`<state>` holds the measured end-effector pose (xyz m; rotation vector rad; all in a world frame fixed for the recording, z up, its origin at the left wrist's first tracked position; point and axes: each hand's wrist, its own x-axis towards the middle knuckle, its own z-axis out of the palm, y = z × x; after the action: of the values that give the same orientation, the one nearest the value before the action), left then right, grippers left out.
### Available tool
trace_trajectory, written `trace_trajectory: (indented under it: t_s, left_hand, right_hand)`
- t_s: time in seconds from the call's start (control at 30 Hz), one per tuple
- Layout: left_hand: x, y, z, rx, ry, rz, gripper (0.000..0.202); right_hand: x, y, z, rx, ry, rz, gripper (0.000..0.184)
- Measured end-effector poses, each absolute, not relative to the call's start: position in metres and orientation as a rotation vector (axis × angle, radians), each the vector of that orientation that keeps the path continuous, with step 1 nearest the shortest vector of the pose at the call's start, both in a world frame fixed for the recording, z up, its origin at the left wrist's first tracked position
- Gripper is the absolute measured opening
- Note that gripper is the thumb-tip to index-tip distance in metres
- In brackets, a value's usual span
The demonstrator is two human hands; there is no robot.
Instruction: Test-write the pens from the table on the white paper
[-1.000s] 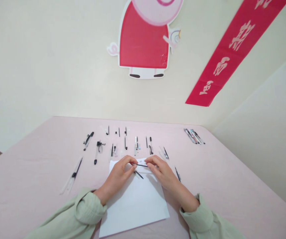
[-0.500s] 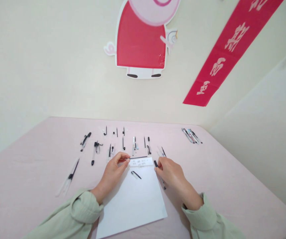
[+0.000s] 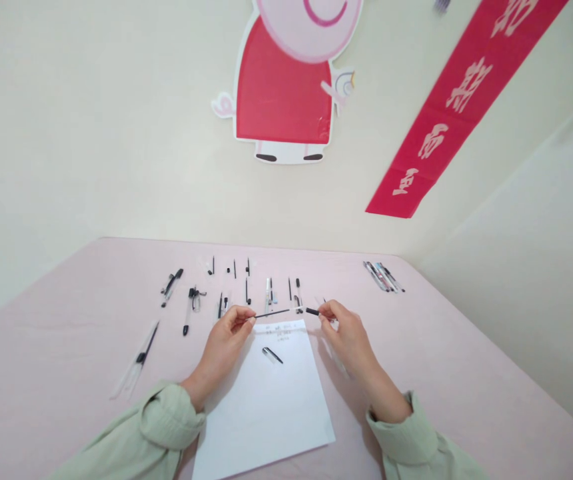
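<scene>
My left hand (image 3: 230, 337) pinches one end of a thin dark pen refill (image 3: 272, 313), held almost level over the top of a white sheet of paper (image 3: 266, 407). Its pale far end points right. Between the fingers of my right hand (image 3: 345, 333) is a pen barrel (image 3: 312, 311), its black end facing the refill. The two ends are very close; I cannot tell whether they touch. Most of the barrel is hidden by the hand. On the paper lie small handwriting near the top edge and a black-and-clear pen cap (image 3: 272, 355).
Several pen parts, refills and caps lie in rows behind the paper, including a dark refill (image 3: 247, 291). A clear barrel with a refill (image 3: 141, 357) lies at left. Several pens (image 3: 384, 277) are grouped at the far right on the pink tablecloth (image 3: 466, 373). A wall stands behind.
My right hand has raised the pen barrel and turned it from slanting down beside the paper to facing the refill. My left hand has shifted slightly left with the refill.
</scene>
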<state>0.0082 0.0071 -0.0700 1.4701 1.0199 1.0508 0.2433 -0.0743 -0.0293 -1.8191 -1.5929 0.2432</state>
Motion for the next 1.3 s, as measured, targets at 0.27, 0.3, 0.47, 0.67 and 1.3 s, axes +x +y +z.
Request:
trace_trajectory:
  t_s: [0.27, 0.3, 0.47, 0.67, 1.3]
  left_hand:
    - [0.007, 0.005, -0.068, 1.504, 1.019, 1.036, 0.016]
    - [0.007, 0.005, -0.068, 1.508, 1.016, 1.037, 0.015]
    - [0.007, 0.005, -0.068, 1.526, 1.019, 1.03, 0.014]
    - [0.007, 0.005, -0.068, 1.558, 1.012, 1.026, 0.014]
    - [0.007, 0.004, -0.065, 1.495, 1.009, 0.988, 0.018]
  right_hand:
    - [0.244, -0.078, -0.022, -1.9, -1.66, 0.011, 0.016]
    - [0.244, -0.078, -0.022, -1.902, -1.666, 0.018, 0.016]
    - [0.244, -0.077, -0.024, -1.906, -1.684, 0.036, 0.016]
    - [0.246, -0.077, -0.025, -1.91, -1.699, -0.012, 0.014]
    - [0.258, -0.074, -0.026, -1.832, -1.818, 0.195, 0.017]
